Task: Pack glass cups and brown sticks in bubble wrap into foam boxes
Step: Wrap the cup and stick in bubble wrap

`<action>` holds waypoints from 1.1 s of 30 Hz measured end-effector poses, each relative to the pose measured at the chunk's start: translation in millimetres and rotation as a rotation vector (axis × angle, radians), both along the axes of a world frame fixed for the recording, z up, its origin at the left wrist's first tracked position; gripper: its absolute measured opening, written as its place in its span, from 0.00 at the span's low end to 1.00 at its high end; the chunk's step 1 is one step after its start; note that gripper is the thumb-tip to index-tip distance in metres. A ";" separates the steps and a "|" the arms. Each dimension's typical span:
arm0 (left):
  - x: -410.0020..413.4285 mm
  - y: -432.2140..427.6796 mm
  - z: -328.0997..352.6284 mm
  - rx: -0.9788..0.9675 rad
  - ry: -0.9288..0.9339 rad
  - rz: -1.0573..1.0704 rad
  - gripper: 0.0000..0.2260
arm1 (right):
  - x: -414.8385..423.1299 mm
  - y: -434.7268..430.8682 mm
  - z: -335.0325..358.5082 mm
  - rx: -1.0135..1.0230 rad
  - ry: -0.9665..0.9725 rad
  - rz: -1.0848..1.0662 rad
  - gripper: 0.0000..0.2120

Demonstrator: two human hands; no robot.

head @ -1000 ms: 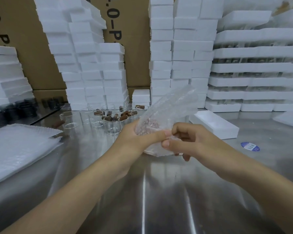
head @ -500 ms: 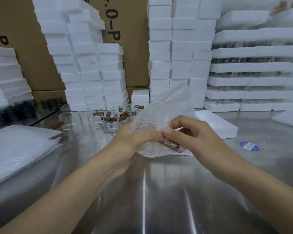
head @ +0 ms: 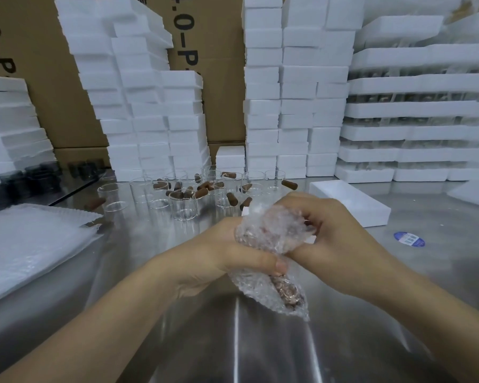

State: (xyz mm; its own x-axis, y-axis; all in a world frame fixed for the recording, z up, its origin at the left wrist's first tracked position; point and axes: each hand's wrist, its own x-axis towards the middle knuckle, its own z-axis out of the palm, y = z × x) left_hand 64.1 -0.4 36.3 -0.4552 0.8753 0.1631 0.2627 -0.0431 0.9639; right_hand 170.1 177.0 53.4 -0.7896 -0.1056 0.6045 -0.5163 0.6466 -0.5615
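Both hands hold a bubble wrap bundle above the steel table. A brown stick shows through the wrap's lower end. My left hand grips the bundle from the left, thumb pressed across its middle. My right hand curls over its upper right side. Behind the hands stand several clear glass cups with loose brown sticks among them. An open white foam box lies to the right of the hands.
A stack of bubble wrap sheets lies at the left. Tall piles of foam boxes and cardboard cartons line the back. Dark glass cups stand at far left. A blue sticker is on the table at right.
The bubble wrap stood up loose and open; now it is rolled down tight around the stick and cup, with both hands closed over it and lowered toward me.
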 end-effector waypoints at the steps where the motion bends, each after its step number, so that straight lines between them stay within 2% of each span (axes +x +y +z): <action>1: -0.1 0.5 0.1 0.003 0.021 -0.005 0.24 | 1.3 0.4 0.3 0.046 -0.033 0.000 0.04; 2: 0.0 0.4 -1.2 0.014 0.041 -0.014 0.23 | 2.5 0.4 1.5 0.075 -0.073 0.017 0.02; 5: 5.5 1.5 4.8 0.044 0.079 -0.016 0.22 | 3.0 1.9 5.6 0.106 -0.129 0.121 0.12; 6: 3.8 1.6 4.6 0.036 0.141 -0.006 0.22 | 2.2 2.3 5.8 0.098 -0.146 0.135 0.14; 8: -1.9 2.4 3.9 -0.050 0.380 0.179 0.23 | 1.1 1.1 3.8 0.075 -0.138 0.105 0.15; 9: -3.4 1.2 4.1 -0.106 0.440 0.314 0.23 | 0.6 -0.4 2.2 0.065 -0.113 0.069 0.13; 10: -3.9 0.7 2.6 -0.125 0.412 0.363 0.24 | 0.4 -2.5 0.5 0.039 -0.084 0.033 0.09; 11: -2.4 0.7 0.7 -0.088 0.331 0.324 0.25 | -0.2 -3.8 -1.3 -0.002 -0.061 0.011 0.05; 12: -0.2 0.8 -1.4 -0.040 0.236 0.240 0.24 | -0.9 -5.8 -2.2 -0.063 -0.051 -0.001 0.05; 14: 6.8 2.5 -0.2 0.009 0.161 0.156 0.22 | -2.8 -6.6 -3.6 -0.208 -0.054 -0.012 0.13; 16: 9.1 4.2 1.1 0.026 0.201 0.141 0.20 | -4.8 -5.3 -5.2 -0.275 -0.054 -0.058 0.14; 19: 10.7 5.2 2.5 0.017 0.211 0.142 0.16 | -4.5 -4.3 -7.6 -0.150 -0.067 -0.119 0.03; 20: 11.1 5.3 2.5 0.013 0.209 0.155 0.15 | -3.1 -4.9 -7.2 -0.109 -0.099 -0.106 0.03; 24: 6.7 3.0 0.2 0.037 0.233 0.161 0.12 | 2.9 -2.4 -2.1 -0.049 -0.300 0.068 0.13; 26: 6.1 2.2 -0.9 0.034 0.224 0.166 0.14 | 5.2 -3.2 -0.9 0.001 -0.292 0.035 0.12; 28: 6.9 2.1 0.9 0.048 0.190 0.194 0.18 | 6.7 -4.5 -2.2 -0.004 -0.201 -0.036 0.08; 30: 4.2 1.7 3.9 0.051 0.174 0.228 0.17 | 7.7 -5.3 -0.5 -0.052 -0.107 -0.076 0.07; 33: -0.6 1.4 2.0 0.060 0.179 0.228 0.16 | 7.7 -3.7 1.0 -0.037 -0.213 -0.028 0.10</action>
